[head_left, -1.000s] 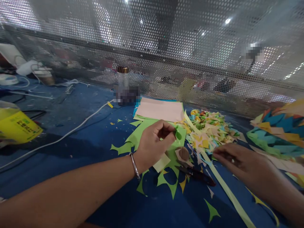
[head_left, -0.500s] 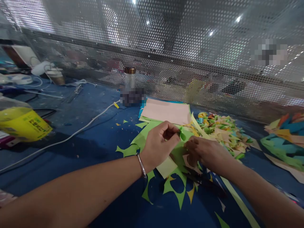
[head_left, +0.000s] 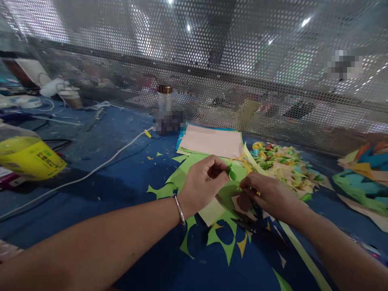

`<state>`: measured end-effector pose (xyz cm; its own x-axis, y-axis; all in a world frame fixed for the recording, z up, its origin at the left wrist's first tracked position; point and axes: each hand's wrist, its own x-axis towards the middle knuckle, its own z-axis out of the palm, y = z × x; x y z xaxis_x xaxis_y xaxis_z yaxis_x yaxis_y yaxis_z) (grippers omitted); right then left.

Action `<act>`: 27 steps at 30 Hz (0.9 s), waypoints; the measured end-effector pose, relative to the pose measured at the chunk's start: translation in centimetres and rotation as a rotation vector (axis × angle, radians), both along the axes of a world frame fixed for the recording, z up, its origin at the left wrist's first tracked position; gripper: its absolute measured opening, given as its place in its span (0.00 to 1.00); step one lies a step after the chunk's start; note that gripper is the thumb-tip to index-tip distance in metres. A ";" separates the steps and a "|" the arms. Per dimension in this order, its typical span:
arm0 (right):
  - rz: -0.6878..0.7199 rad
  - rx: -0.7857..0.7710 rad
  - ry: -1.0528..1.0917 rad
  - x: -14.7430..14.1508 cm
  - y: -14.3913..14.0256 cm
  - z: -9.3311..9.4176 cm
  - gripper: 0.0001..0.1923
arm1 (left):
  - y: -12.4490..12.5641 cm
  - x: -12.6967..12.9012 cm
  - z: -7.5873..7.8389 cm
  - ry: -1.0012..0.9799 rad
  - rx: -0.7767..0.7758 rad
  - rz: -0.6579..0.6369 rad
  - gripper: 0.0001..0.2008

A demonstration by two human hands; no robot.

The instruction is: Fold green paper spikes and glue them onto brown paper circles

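My left hand (head_left: 204, 182), with a silver bangle at the wrist, pinches a small curled green paper leaf (head_left: 233, 173) between thumb and finger. Just right of the leaf is my right hand (head_left: 266, 192), fingertips pressed together and slightly apart from it; what they hold, if anything, I cannot make out. Green paper sheets (head_left: 182, 171) lie under both hands, with a pale yellow-green square (head_left: 212, 212) on top. Below my right hand rest dark scissors (head_left: 253, 229), partly shadowed, beside a pink paper scrap (head_left: 242, 206). Jagged green offcuts (head_left: 224, 244) spread toward me.
Behind the hands is a stack of pink paper (head_left: 212, 141). A heap of small folded paper pieces (head_left: 281, 161) lies to the right, more coloured paper (head_left: 360, 186) beyond. A jar (head_left: 165, 103), white cable (head_left: 112, 159) and yellow-labelled bottle (head_left: 33, 157) stand left, before a perforated metal screen (head_left: 194, 64).
My right hand has drawn slightly right and up, away from the green leaf, its fingertips now pinched. My left hand stays almost in place with the leaf.
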<state>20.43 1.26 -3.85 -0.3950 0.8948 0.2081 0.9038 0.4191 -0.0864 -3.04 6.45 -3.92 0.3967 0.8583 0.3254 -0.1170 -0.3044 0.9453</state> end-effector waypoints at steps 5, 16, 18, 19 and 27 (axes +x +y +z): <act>-0.037 0.027 0.107 -0.2 -0.4 -0.1 0.08 | 0.1 0.2 -0.4 -0.032 -0.029 -0.018 0.04; -0.120 -0.046 0.102 -1.0 0.1 0.0 0.07 | -0.1 0.2 -0.1 0.003 -0.034 -0.016 0.04; -0.137 -0.062 0.099 -1.0 0.4 0.0 0.07 | -0.1 0.2 -0.1 -0.002 -0.026 -0.025 0.04; -0.142 -0.071 0.101 -1.0 0.4 0.0 0.06 | -0.1 0.2 -0.1 -0.006 -0.019 -0.028 0.04; -0.169 -0.122 0.167 -1.1 0.9 -0.2 0.02 | 0.0 0.2 -0.3 -0.008 -0.022 -0.031 0.03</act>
